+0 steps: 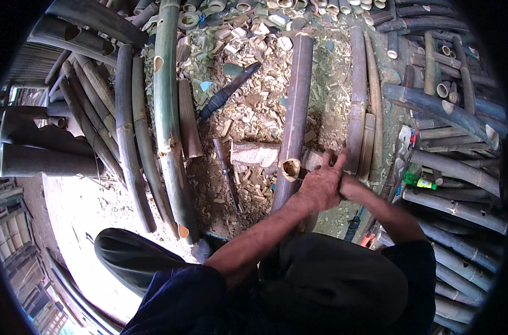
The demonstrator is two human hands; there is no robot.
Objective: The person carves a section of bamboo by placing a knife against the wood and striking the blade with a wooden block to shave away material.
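The round, brown bamboo pole (pixel 299 95) with a cut hole lies across the pale, rough wooden block (pixel 254 155), between its left and right ends. Beside it the left hand (pixel 318 188) overlaps the right hand (pixel 348 187), some fingers loosely apart — whether either holds anything, I cannot tell. Unsteadied, the round pole could roll; the slim, dark-handled tool (pixel 227 173) just off the block's left edge could be knocked.

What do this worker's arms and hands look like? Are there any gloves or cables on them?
No gloves or cables show: the left hand looks bare, as does what shows of the right hand. Both forearms are bare too, with plain dark blue sleeves above. I see no watch or bracelet.
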